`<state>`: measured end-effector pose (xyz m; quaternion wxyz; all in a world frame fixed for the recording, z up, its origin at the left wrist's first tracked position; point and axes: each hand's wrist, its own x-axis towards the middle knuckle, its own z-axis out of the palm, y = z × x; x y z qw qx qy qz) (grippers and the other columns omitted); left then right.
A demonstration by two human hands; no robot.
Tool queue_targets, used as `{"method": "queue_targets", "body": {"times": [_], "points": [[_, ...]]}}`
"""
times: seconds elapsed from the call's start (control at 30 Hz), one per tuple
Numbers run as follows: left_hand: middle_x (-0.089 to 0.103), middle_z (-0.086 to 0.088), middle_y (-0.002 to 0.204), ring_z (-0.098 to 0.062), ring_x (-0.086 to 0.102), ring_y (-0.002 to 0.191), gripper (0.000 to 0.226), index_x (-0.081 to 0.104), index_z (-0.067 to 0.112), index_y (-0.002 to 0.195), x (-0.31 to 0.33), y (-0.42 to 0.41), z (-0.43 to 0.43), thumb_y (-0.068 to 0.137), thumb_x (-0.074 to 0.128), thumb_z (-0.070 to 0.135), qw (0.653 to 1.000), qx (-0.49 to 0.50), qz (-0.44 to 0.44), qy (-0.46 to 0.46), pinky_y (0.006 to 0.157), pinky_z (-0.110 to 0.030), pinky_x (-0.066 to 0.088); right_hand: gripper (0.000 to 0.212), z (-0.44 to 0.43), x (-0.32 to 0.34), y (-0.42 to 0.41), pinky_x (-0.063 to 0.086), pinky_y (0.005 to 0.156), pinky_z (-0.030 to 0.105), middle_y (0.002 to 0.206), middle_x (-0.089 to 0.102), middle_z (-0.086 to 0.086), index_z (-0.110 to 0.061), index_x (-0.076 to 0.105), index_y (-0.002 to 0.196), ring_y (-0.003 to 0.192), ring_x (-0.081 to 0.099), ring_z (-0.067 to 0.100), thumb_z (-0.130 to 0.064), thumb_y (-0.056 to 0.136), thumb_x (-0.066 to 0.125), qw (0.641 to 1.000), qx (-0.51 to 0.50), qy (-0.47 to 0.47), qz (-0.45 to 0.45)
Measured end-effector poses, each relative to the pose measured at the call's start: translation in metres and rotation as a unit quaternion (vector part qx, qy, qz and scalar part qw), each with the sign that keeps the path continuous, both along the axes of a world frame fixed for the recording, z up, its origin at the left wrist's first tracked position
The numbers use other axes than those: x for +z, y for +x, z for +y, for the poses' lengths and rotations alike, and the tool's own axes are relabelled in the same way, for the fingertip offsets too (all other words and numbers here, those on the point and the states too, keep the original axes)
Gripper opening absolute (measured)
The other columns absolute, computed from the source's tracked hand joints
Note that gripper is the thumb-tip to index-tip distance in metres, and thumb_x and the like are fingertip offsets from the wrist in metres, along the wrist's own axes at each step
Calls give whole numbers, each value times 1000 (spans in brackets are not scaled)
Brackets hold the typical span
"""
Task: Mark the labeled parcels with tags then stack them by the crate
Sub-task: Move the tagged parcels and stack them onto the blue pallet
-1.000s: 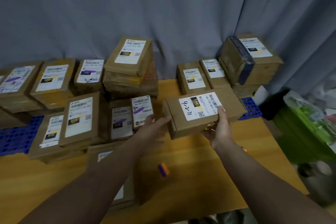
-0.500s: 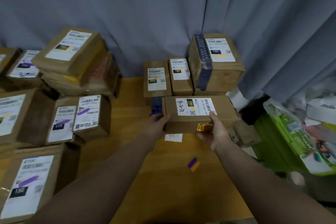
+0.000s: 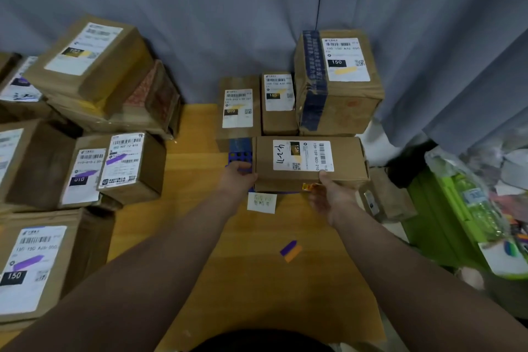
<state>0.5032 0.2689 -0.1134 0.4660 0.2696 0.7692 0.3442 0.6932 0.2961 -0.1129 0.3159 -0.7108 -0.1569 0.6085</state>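
Observation:
I hold a long brown parcel (image 3: 310, 164) with a white label and a yellow tag between both hands, low over the blue perforated crate (image 3: 240, 156). My left hand (image 3: 238, 177) grips its left end. My right hand (image 3: 331, 198) grips its near right edge, thumb on the label, with an orange tag strip (image 3: 310, 187) under the fingers. Behind it stand three tagged parcels: a small one (image 3: 238, 107), a second small one (image 3: 278, 103) and a tall taped one (image 3: 338, 83). A purple and orange tag pad (image 3: 290, 250) lies on the wooden table (image 3: 257, 280).
Several labelled parcels (image 3: 85, 151) are piled on the left of the table. A small white paper slip (image 3: 261, 202) lies just below the held parcel. Grey curtain (image 3: 428, 37) hangs behind. Green bags and clutter (image 3: 471, 208) sit off the table's right edge.
My hands carried the parcel rightward and down to the crate in front of the tagged parcels. The view has swung right along with it.

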Motion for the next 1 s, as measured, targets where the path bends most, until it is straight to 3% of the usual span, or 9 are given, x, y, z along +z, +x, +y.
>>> {"method": "queue_targets", "body": {"times": [0.2,0.37,0.47,0.53,0.6,0.73,0.87,1.0], "points": [[59,-7,116,-24,59,106,35,53,11,123,5,-1,-3,90,64,15,999,-27,21,4,95,-42,50,31,-3,-1,-10,56,82,42,95,64,7,-16,58,106,81,60,20,-39,87,67,1000,26,-5,0],[54,-3,105,-22,55,102,31,54,10,123,17,-19,-29,94,59,20,998,-37,36,27,95,-39,48,34,-18,3,-40,57,79,45,93,61,15,-13,56,95,86,63,27,-40,82,72,982,181,-47,24],[57,-5,108,-24,56,104,29,55,11,122,24,-44,-53,94,56,19,998,-20,53,32,96,-41,48,35,-27,7,-72,57,73,40,91,65,16,-6,59,100,82,63,27,-35,84,71,965,256,-47,32],[57,-2,98,-23,57,100,27,57,9,119,30,-66,-69,94,56,17,996,6,78,42,94,-38,48,34,-33,10,-98,55,66,36,89,65,14,-5,61,105,78,62,25,-30,85,70,956,286,-39,48],[57,1,92,-20,57,93,25,59,7,118,35,-92,-86,94,56,15,992,23,107,56,88,-32,48,30,-40,13,-124,52,60,32,81,64,11,-5,61,108,70,60,21,-25,88,68,952,297,-30,66],[61,-2,102,-14,57,95,20,57,14,115,52,-145,-115,95,54,14,985,70,134,85,72,-16,42,20,-56,22,-174,54,67,33,81,64,10,-7,62,108,70,60,19,-20,92,63,949,304,-27,83],[61,1,96,-19,58,88,16,58,15,111,63,-195,-134,96,52,16,974,120,149,118,72,-25,43,11,-67,30,-226,52,61,30,78,61,9,-10,61,100,67,57,17,-19,94,59,949,300,-10,94],[58,7,89,-15,58,89,16,58,13,111,69,-241,-153,96,53,14,968,118,180,131,67,-18,41,7,-82,32,-276,49,58,28,75,62,7,-14,60,93,65,58,17,-20,91,63,951,295,14,92]]}}
